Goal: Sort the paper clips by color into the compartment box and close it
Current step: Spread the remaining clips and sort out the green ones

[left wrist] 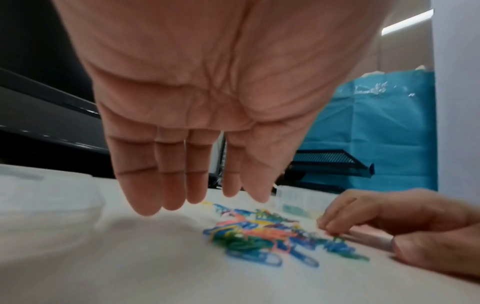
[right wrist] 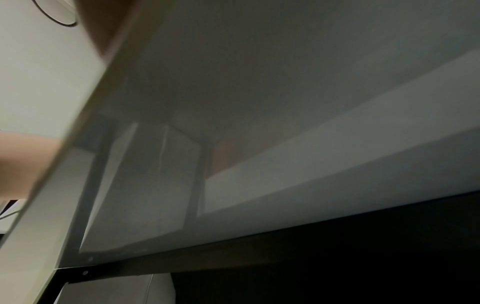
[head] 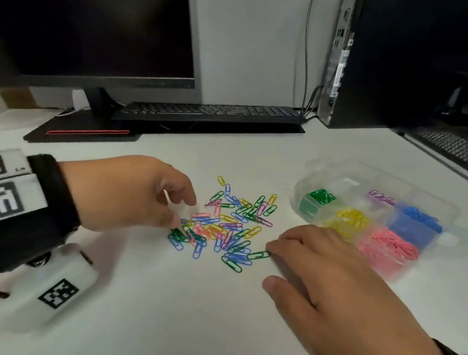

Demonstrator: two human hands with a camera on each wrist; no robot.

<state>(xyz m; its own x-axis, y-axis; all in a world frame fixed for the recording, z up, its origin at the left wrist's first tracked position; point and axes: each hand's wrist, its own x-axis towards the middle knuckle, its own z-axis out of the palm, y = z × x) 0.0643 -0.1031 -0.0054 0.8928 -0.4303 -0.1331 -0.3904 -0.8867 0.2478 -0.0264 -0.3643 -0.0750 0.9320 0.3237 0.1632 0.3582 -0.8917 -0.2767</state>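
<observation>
- We had a loose pile of paper clips (head: 222, 223) mid-table, with green, blue, pink, yellow and purple tangled together.
- One green clip (head: 258, 254) lay at the pile's right edge.
- We saw the clear compartment box (head: 308, 186) to the right, lid open, holding green, yellow, pink, blue and purple clips, each colour in its own compartment.
</observation>
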